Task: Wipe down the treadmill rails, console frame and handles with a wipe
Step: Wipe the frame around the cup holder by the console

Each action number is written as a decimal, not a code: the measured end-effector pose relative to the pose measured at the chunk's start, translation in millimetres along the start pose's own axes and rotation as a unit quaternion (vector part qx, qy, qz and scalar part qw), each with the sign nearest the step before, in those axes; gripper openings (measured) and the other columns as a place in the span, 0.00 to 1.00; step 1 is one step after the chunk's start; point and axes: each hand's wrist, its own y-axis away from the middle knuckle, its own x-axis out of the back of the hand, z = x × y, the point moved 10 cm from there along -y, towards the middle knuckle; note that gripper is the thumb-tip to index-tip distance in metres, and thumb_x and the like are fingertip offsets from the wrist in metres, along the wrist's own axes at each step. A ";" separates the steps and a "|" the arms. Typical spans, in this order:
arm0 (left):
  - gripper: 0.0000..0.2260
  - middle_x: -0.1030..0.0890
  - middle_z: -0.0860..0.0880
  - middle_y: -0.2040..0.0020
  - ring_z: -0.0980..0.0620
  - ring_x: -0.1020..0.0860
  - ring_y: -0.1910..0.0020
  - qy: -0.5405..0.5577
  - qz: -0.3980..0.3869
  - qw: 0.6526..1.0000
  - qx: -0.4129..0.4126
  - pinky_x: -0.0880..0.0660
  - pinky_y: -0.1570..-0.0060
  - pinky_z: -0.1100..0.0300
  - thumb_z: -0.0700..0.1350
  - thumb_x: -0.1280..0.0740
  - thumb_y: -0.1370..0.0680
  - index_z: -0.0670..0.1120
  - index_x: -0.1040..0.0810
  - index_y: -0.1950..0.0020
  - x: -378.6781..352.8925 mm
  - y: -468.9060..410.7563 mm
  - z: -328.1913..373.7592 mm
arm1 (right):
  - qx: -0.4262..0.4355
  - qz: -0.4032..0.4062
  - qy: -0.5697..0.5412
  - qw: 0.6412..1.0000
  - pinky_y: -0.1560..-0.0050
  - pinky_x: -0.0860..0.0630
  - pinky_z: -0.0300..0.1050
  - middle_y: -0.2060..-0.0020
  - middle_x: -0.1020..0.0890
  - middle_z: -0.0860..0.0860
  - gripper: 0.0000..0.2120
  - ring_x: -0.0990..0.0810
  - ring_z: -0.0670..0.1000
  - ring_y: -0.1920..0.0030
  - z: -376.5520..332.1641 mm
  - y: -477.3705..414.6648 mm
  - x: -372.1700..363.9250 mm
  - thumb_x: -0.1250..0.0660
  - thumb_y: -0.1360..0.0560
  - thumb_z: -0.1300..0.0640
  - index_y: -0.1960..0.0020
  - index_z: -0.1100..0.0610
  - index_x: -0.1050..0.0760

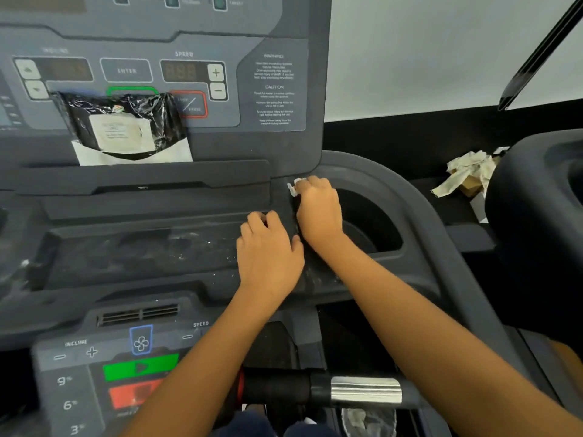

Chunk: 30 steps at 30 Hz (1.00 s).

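My right hand (318,209) grips a small white wipe (293,187) and presses it against the dark console frame (284,146) beside the round cup holder (369,222). Only a corner of the wipe shows past my fingers. My left hand (268,247) rests on the edge of the console tray (142,247), fingers curled over the ridge just left of my right wrist. A black handle (315,389) with a metal sensor band runs below my forearms.
A black pack of wipes (123,124) leans on the console ledge over the buttons. Crumpled used wipes (467,175) lie on the neighbouring machine at the right. The lower control panel (126,373) with green and red buttons sits at the bottom left.
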 end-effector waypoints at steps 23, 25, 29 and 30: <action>0.31 0.40 0.40 0.24 0.41 0.45 0.24 -0.040 0.155 0.977 -0.137 0.46 0.27 0.42 0.42 0.34 0.26 0.42 0.39 0.24 73.3 -17.0 -8.3 | 0.031 -0.078 -0.040 0.996 0.41 0.25 0.46 0.40 0.22 0.56 0.16 0.24 0.55 0.40 3.3 48.8 4.6 0.38 0.24 0.66 0.37 0.61 0.25; 0.32 0.43 0.41 0.23 0.41 0.47 0.23 -0.061 0.134 0.981 -0.125 0.47 0.27 0.41 0.43 0.34 0.25 0.43 0.42 0.23 69.3 -27.7 -12.8 | -0.003 -0.061 -0.038 0.997 0.42 0.26 0.46 0.42 0.21 0.57 0.17 0.23 0.56 0.41 8.8 22.8 7.7 0.38 0.24 0.68 0.36 0.62 0.26; 0.36 0.48 0.42 0.22 0.41 0.51 0.23 -0.083 0.109 0.983 -0.121 0.47 0.28 0.40 0.45 0.33 0.25 0.45 0.48 0.21 58.6 -32.5 -18.2 | 0.016 -0.080 -0.015 0.997 0.28 0.36 0.45 0.28 0.34 0.57 0.28 0.40 0.54 0.25 5.8 6.4 -16.1 0.38 0.23 0.66 0.25 0.63 0.41; 0.37 0.49 0.42 0.22 0.41 0.52 0.23 -0.083 0.109 0.983 -0.121 0.47 0.28 0.41 0.45 0.33 0.26 0.45 0.49 0.21 57.7 -32.3 -18.3 | 0.036 -0.087 -0.005 0.996 0.26 0.39 0.47 0.26 0.37 0.58 0.29 0.43 0.55 0.24 3.8 13.6 -19.3 0.38 0.23 0.65 0.24 0.64 0.44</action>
